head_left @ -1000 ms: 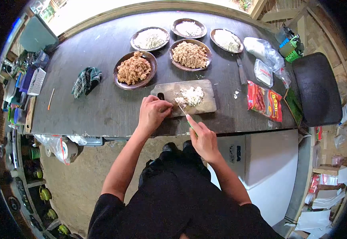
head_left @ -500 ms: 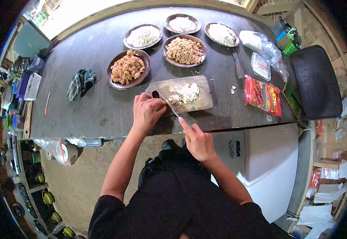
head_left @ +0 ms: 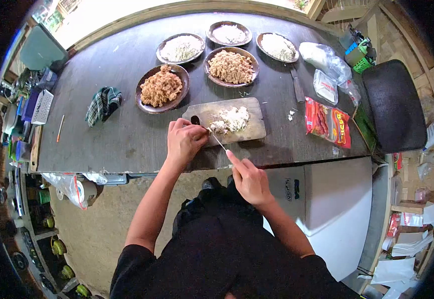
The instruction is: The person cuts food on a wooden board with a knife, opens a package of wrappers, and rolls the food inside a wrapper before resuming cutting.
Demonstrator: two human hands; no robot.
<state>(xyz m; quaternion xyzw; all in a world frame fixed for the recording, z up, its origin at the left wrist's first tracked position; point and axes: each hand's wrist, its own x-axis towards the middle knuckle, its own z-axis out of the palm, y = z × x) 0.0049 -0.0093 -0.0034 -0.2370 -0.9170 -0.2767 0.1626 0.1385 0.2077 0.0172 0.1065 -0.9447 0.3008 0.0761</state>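
My right hand grips a knife whose thin blade points up and left over the near edge of a wooden cutting board. At the board's left end, my left hand is closed, its bent fingers pressed down close to the blade tip. Whatever those fingers pinch is hidden; only a small pale bit shows beside them. Finely cut whitish shreds lie heaped in the middle of the board. A dark hole in the board shows just beyond my left fingertips.
Brown plates of fried pieces and pale shreds stand behind the board. At right are a second knife, a red packet, plastic bags and a black chair. A checked cloth lies left.
The knife and my right hand have shifted slightly down and right, and the blade tip has drawn back a little from the left fingers. My left hand stays on the board's left end.
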